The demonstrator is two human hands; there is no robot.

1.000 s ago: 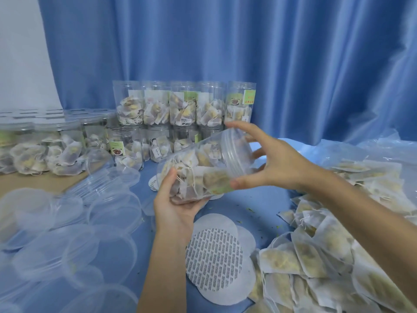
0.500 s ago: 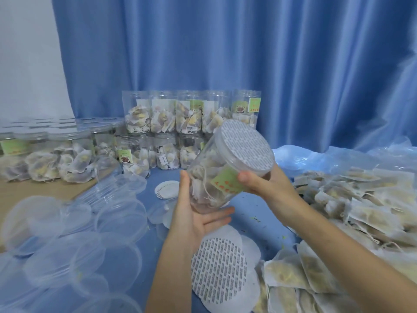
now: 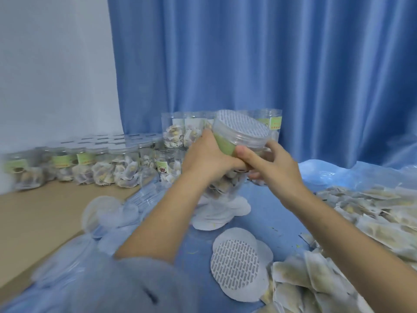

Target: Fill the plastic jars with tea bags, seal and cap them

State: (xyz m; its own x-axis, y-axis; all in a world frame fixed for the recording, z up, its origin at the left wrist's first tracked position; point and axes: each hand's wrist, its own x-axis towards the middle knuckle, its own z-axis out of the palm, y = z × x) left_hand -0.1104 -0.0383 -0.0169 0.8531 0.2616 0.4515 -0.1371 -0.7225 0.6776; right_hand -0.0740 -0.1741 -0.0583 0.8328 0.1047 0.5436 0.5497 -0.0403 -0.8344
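My left hand (image 3: 208,158) & right hand (image 3: 274,168) both grip capped jar (image 3: 239,141); blue cloth (image 3: 259,199) beneath, seal discs (image 3: 237,265) nearer me, curtain (image 3: 248,64) behind.

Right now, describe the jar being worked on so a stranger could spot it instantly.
In front of the blue curtain, above the blue table cover, both hands grip one tilted jar. Unlike the standing jars behind, it is held off the table, printed seal facing up.

Blue curtain (image 3: 270,75), green-labelled jar (image 3: 228,150)
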